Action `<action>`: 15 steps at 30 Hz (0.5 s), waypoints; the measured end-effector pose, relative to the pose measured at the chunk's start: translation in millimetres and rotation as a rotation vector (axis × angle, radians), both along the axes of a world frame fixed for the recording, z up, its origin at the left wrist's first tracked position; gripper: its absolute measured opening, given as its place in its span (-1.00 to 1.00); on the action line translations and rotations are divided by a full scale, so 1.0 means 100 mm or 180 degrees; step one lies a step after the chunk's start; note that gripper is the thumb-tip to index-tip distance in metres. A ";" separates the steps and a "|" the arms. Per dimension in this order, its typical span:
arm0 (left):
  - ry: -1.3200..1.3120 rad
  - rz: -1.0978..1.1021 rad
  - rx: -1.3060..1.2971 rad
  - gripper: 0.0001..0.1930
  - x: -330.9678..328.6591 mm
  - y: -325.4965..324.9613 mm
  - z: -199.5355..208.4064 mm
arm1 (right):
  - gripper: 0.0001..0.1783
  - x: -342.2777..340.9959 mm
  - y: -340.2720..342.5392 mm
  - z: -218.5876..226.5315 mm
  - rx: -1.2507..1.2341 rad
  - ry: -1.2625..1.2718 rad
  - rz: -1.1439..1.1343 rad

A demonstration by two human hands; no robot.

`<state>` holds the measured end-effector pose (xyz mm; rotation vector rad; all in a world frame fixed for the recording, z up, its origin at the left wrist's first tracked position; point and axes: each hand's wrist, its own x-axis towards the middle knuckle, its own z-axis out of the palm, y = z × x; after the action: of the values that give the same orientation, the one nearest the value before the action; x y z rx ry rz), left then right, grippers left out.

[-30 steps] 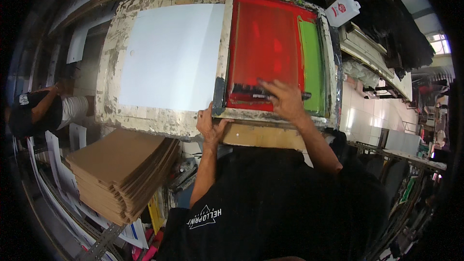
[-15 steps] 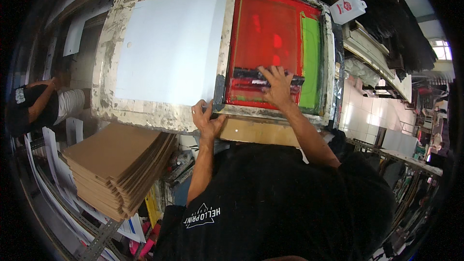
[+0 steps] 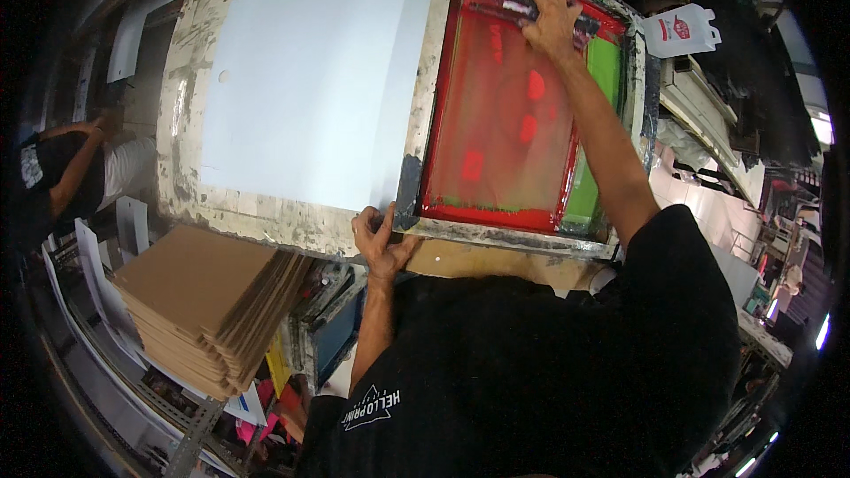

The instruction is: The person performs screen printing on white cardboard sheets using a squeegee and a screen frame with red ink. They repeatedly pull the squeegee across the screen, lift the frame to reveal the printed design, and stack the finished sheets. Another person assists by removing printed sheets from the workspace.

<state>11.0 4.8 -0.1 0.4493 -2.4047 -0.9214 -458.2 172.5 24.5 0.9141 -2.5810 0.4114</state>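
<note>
My right hand (image 3: pixel 551 22) is closed on a dark squeegee (image 3: pixel 584 28), which lies across the far end of a red screen-printing screen (image 3: pixel 505 142). Red ink smears the mesh, and a green strip (image 3: pixel 605 62) runs along its right side. My left hand (image 3: pixel 382 243) grips the near left corner of the screen's pale frame (image 3: pixel 522 236), with the thumb on the near side. Left of the frame, a large white sheet (image 3: pixel 310 88) lies flat on the paint-stained table (image 3: pixel 181 115). What lies under the screen is hidden.
A stack of brown cardboard sheets (image 3: pixel 195 274) stands at the near left. A white plastic jug (image 3: pixel 682 31) sits beyond the screen's far right corner. Another person (image 3: pixel 66 164) is at the far left. A metal rack (image 3: pixel 190 438) fills the lower left.
My right hand has pushed the squeegee from the near end of the screen to the far end, leaving the mesh more thinly coated. My left hand stays at the frame corner.
</note>
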 end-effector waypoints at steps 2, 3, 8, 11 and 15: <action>0.0068 0.0066 0.0127 -0.31 -0.01 0.01 -0.01 | -0.04 -0.25 -0.09 0.12 0.0421 -0.0146 -0.0111; 0.0108 0.0085 0.0194 -0.31 -0.01 0.03 -0.01 | -0.03 -0.33 -0.12 0.16 0.0636 -0.0213 -0.0180; 0.0172 0.0067 0.0080 -0.31 0.01 0.02 -0.08 | -0.07 -0.68 -0.22 0.13 0.0175 -0.0129 -0.0213; 0.0238 -0.0040 -0.0291 -0.25 -0.05 0.01 0.01 | -0.02 -0.67 -0.34 0.28 0.0246 -0.0387 -0.0269; 0.0206 -0.0288 -0.0237 -0.23 -0.05 -0.01 -0.05 | 0.05 -0.62 -0.20 0.48 0.0270 0.0155 -0.0384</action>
<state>6.3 3.4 -5.1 0.2810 -2.4078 -0.8679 -520.1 152.2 72.5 0.7809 -2.6092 0.2449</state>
